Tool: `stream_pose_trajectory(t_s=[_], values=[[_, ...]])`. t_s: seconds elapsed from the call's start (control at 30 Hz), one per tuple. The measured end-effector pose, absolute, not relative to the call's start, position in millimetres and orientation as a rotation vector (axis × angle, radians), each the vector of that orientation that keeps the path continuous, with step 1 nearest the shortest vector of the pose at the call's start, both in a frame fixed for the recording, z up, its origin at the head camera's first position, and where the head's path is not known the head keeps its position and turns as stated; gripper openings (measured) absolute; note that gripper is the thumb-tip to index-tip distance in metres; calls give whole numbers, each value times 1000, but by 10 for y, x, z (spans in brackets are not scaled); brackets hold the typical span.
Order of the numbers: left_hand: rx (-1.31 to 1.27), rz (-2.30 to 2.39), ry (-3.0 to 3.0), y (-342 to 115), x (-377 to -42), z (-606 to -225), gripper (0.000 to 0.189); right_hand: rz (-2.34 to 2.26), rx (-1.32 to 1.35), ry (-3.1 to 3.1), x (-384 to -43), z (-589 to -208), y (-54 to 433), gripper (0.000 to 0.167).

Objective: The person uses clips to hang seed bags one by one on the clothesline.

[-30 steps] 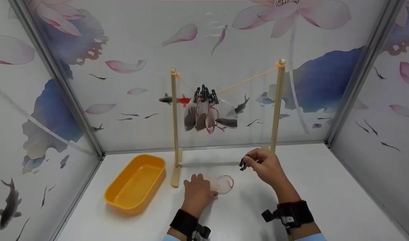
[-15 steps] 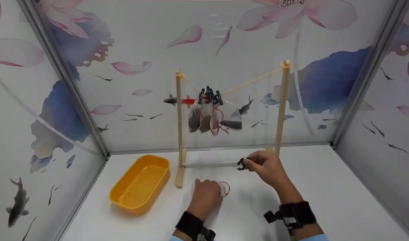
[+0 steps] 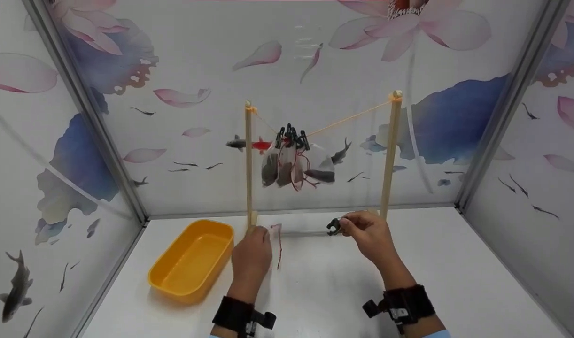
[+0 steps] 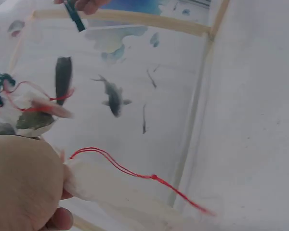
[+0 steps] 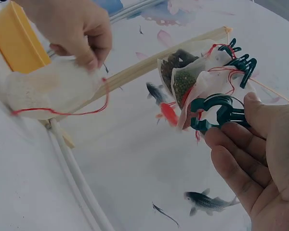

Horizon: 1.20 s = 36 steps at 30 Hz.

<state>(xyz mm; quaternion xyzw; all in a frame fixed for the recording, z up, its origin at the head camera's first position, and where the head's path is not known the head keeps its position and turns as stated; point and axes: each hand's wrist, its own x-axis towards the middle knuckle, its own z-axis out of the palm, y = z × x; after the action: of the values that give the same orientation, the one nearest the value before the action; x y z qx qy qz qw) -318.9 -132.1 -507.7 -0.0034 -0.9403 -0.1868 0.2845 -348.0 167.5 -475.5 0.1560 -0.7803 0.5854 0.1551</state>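
Note:
My left hand (image 3: 252,253) pinches a white drawstring pouch (image 5: 53,89) by its top, lifted off the table near the left post. A red string (image 4: 118,166) trails from this pouch. In the right hand (image 3: 369,232), thumb and fingers hold a dark green plastic clip (image 5: 216,113), in front of the rack's right half. Behind the hands, several filled pouches (image 3: 296,171) hang bunched on a sagging orange cord (image 3: 350,116), held by several dark clips (image 3: 290,136). Their contents look dark, green and reddish. The left fingertips are partly hidden in the head view.
Two wooden posts, the left post (image 3: 248,173) and the right post (image 3: 390,159), carry the cord. A pale bar (image 3: 301,233) joins them low down. A yellow plastic tub (image 3: 162,285) stands on the white table (image 3: 324,291) to the left. Printed panels enclose the back and sides.
The left hand gathered the pouch from the tabletop, then raised it and moved left toward the left post. My right hand still holds the clip, which has turned and shifted slightly left.

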Motion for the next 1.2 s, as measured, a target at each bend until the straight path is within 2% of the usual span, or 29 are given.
stream_pose_trajectory(t_s=[0.2,0.47,0.6,0.73,0.9,1.2], values=[[24,-792,-2316,-1583,-3202,-4442,22,1680,521,-2084,-3580,-4348,1536,10],[-34,-670,-2252,-1720,-3465,-3389,24,1427,662,-2014,-3742,-3245,1084,17],[-93,-574,-2287,-1678,-3687,-3045,26,1309,693,-1996,-3949,-2797,845,19],[-127,-501,-2324,-1609,-3870,-2883,24,1269,675,-2055,-4208,-2570,603,23],[-139,-430,-2364,-1523,-4041,-2829,21,1296,620,-2143,-4471,-2522,396,25],[-168,-461,-2340,-1470,-4154,-2834,22,1396,581,-2285,-4579,-2529,235,25]])
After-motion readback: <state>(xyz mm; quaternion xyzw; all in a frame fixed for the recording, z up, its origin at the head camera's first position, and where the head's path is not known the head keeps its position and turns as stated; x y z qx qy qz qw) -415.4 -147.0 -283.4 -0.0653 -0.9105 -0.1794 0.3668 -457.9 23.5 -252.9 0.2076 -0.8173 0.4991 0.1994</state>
